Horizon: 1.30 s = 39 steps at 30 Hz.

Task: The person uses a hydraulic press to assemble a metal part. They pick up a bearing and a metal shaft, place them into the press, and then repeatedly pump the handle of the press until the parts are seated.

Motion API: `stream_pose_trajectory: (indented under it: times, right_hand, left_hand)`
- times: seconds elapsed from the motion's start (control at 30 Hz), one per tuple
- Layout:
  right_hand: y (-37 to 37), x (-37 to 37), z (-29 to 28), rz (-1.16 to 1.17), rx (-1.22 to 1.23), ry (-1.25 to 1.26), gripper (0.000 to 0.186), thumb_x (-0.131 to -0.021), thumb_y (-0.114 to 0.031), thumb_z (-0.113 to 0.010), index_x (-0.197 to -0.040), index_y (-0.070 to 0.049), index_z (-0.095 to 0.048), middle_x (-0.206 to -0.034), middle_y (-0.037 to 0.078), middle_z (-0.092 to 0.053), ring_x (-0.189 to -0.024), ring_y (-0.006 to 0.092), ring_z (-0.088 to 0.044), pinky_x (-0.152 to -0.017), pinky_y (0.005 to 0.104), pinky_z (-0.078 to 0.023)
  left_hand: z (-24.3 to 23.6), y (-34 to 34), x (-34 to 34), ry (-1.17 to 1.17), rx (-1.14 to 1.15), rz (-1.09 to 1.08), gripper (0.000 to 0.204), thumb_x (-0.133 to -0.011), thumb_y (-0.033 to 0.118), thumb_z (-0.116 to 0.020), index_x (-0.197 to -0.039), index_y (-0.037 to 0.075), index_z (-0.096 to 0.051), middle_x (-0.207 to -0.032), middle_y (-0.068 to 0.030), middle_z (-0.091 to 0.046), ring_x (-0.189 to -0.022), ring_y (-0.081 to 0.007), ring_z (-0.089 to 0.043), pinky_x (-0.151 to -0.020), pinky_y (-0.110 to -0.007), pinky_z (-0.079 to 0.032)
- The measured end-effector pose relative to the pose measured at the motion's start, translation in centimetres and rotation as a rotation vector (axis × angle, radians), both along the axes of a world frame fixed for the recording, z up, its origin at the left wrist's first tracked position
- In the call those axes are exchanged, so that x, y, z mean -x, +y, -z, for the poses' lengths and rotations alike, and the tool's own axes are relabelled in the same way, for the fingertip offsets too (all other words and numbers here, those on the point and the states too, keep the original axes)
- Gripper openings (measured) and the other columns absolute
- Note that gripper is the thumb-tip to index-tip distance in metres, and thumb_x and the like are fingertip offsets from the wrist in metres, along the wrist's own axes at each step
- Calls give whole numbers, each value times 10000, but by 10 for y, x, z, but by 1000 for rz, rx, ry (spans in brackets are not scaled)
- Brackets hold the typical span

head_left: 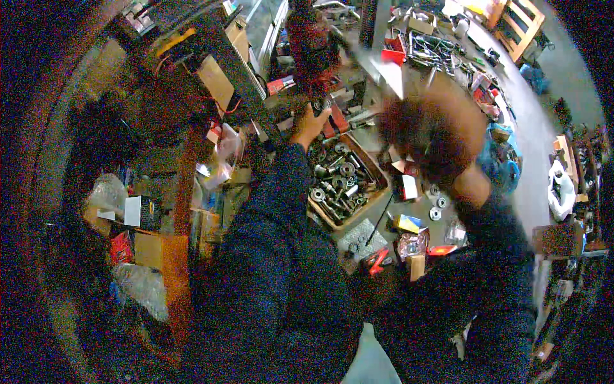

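My left hand [309, 123] grips a small round metal part [320, 106] beneath the dark, reddish upright machine column [310, 41], beside a red block [334, 121]. My right hand [472, 182] is raised at the right, smeared by motion within a large brown blur; whether it holds anything I cannot make out. Below and between my hands sits a shallow bin [343, 221] full of metal bushings, rings and pins. Several loose steel rings [437, 201] lie by my right forearm, near a blue-and-yellow box [407, 223].
An orange upright [176, 275] stands left, among cartons [147, 249] and plastic wrap. A tray of tools [435, 51] and a red bin [393, 50] are at the back right. A wooden pallet [517, 29] and blue bags [502, 160] are on the right.
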State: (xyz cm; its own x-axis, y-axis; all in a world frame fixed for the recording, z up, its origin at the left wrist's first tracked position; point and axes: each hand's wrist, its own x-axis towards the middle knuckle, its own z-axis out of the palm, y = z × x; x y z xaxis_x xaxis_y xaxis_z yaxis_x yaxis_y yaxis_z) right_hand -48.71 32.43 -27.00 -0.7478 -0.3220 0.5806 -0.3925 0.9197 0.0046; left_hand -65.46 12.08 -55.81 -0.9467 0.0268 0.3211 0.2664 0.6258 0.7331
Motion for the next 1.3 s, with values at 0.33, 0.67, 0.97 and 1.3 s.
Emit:
stream_pose_trajectory:
  times: [0.33, 0.67, 0.97, 1.3]
  right_hand:
    - [20, -50, 119, -554, 60, -7, 88, -738, -207, -666, -821, -177, -670, -585, 21, -461, -528, 171, -520, -451, 400, -356]
    - [21, 47, -56, -68, -17, 543, 132, -843, -257, -616, -805, -131, -616, -675, 71, -571, -540, 275, -525, -500, 394, -387]
    - [71, -45, 107, -542, 28, 148, 196, -726, -251, -688, -897, -156, -685, -597, -14, -461, -495, 152, -503, -411, 327, -350]
    - [14, 3, -26, -361, 432, 325, 222, -774, -275, -755, -871, -91, -679, -815, 65, -686, -694, 194, -668, -614, 281, -508]
  left_hand:
    - [7, 9, 12, 17, 70, 0, 877, -820, 510, -613, -1400, -56, -278, -1404, -279, -366, -1320, -402, -337, -1088, -411, -279]
    - [48, 11, 37, -170, -283, 193, 827, -821, 561, -579, -1379, -5, -352, -1326, -251, -479, -1205, -445, -461, -1037, -447, -344]
    - [-32, 51, -16, 276, 52, 251, 594, -865, 403, -607, -1323, 53, -463, -1286, -204, -523, -1193, -370, -484, -1029, -433, -348]
    - [6, 3, 24, -15, 151, 99, 503, -896, 551, -459, -1153, 131, -564, -920, -191, -659, -871, -396, -620, -770, -465, -467]
